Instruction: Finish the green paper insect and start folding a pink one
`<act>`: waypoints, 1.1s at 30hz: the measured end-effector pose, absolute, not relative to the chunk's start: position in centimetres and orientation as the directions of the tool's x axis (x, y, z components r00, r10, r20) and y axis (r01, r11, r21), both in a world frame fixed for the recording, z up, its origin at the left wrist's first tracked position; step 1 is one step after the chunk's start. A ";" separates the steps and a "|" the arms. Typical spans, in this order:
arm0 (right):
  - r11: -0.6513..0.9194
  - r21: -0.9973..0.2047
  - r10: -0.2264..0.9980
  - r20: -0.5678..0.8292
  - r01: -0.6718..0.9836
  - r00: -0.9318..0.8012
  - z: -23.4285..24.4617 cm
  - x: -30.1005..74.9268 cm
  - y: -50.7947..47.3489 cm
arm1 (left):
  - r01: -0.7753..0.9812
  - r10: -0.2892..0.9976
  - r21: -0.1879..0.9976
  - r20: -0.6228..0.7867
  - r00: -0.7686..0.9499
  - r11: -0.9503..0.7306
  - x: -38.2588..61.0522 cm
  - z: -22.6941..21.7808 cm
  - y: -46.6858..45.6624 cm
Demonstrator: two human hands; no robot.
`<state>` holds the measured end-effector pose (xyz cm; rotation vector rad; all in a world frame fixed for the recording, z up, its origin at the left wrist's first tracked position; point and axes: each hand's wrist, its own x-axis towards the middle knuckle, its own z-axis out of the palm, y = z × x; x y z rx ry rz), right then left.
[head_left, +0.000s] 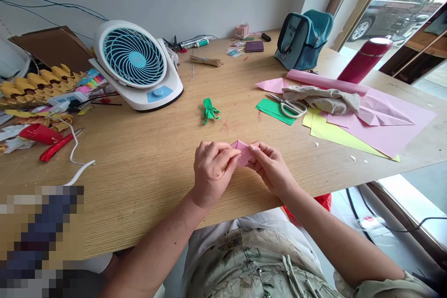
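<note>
A small folded piece of pink paper [241, 154] is held between my two hands, above the front part of the wooden table [146, 186]. My left hand [213, 167] pinches its left side between thumb and fingertips. On the right edge, my right hand [268, 163] grips it with the thumb on top and the fingers behind, partly hidden. Creases show across the paper. Beyond my hands sits a green folded-paper figure [209, 111] with thin legs.
To the right lie scissors [293, 109] on green paper [272, 111], a grey glove [323, 98], yellow paper [335, 132] and pink sheets [391, 121]. A fan [136, 63] stands at back left. Behind are a teal bag [302, 42] and red flask [366, 59].
</note>
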<state>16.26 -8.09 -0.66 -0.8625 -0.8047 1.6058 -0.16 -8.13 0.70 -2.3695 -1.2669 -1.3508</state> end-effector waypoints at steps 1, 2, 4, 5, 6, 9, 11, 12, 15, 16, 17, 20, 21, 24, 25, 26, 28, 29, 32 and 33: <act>-0.194 -0.847 0.979 -0.134 -0.495 -0.154 -0.7 16.3 -8.0 | 0.721 0.595 0.260 0.762 0.254 -0.642 -0.2 0.7 -8.1; -0.204 -0.842 0.977 -0.140 -0.499 -0.161 -0.7 16.3 -8.0 | 0.723 0.592 0.249 0.761 0.265 -0.644 -0.2 0.7 -8.1; -0.213 -0.836 0.975 -0.145 -0.506 -0.170 -0.7 16.3 -8.0 | 0.726 0.589 0.234 0.759 0.280 -0.647 -0.3 0.7 -8.1; -0.215 -0.834 0.974 -0.146 -0.508 -0.173 -0.6 16.3 -8.0 | 0.724 0.585 0.229 0.759 0.287 -0.651 -0.3 0.7 -8.1; -0.218 -0.831 0.974 -0.147 -0.512 -0.175 -0.6 16.3 -8.0 | 0.719 0.579 0.225 0.761 0.291 -0.657 -0.2 0.7 -8.1; -0.211 -0.831 0.975 -0.144 -0.514 -0.167 -0.5 16.2 -8.1 | 0.701 0.578 0.253 0.769 0.273 -0.667 0.0 0.7 -8.1; -0.184 -0.846 0.980 -0.121 -0.500 -0.155 -0.5 16.2 -8.2 | 0.684 0.609 0.320 0.760 0.228 -0.655 0.3 0.7 -8.2; -0.161 -0.856 0.984 -0.101 -0.492 -0.147 -0.5 16.2 -8.2 | 0.672 0.634 0.369 0.748 0.196 -0.643 0.4 0.6 -8.2; -0.099 -0.877 0.990 -0.037 -0.469 -0.139 -0.7 16.2 -8.2 | 0.626 0.713 0.506 0.691 0.116 -0.593 0.7 0.5 -8.3; -0.085 -0.881 0.990 -0.023 -0.465 -0.138 -0.8 16.2 -8.2 | 0.616 0.730 0.533 0.675 0.105 -0.581 0.7 0.4 -8.3; -0.077 -0.884 0.990 -0.014 -0.460 -0.139 -0.9 16.2 -8.2 | 0.612 0.739 0.542 0.665 0.106 -0.576 0.7 0.4 -8.3; -0.057 -0.888 0.991 0.004 -0.457 -0.133 -1.1 16.1 -8.2 | 0.626 0.734 0.519 0.667 0.130 -0.582 0.6 0.2 -8.2; -0.052 -0.888 0.991 0.009 -0.458 -0.130 -1.1 16.1 -8.2 | 0.636 0.727 0.501 0.672 0.141 -0.586 0.6 0.2 -8.2; -0.031 -0.888 0.992 0.029 -0.458 -0.123 -1.1 16.1 -8.2 | 0.662 0.709 0.453 0.684 0.173 -0.598 0.6 0.2 -8.1; -0.020 -0.890 0.991 0.041 -0.455 -0.125 -1.1 16.1 -8.2 | 0.661 0.708 0.450 0.684 0.176 -0.600 0.6 0.2 -8.2; -0.008 -0.892 0.990 0.055 -0.451 -0.126 -1.1 16.1 -8.2 | 0.656 0.711 0.459 0.682 0.172 -0.599 0.6 0.3 -8.2; 0.020 -0.898 0.989 0.082 -0.440 -0.122 -1.1 16.1 -8.2 | 0.634 0.726 0.498 0.670 0.151 -0.591 0.8 0.4 -8.3; 0.032 -0.902 0.989 0.090 -0.431 -0.116 -1.1 16.1 -8.2 | 0.622 0.734 0.517 0.665 0.140 -0.588 0.8 0.4 -8.4; 0.045 -0.914 0.990 0.094 -0.404 -0.103 -1.2 16.1 -8.2 | 0.599 0.739 0.543 0.662 0.125 -0.588 0.8 0.5 -8.4; 0.045 -0.915 0.990 0.095 -0.401 -0.105 -1.2 16.0 -8.2 | 0.596 0.737 0.544 0.665 0.124 -0.591 0.8 0.4 -8.4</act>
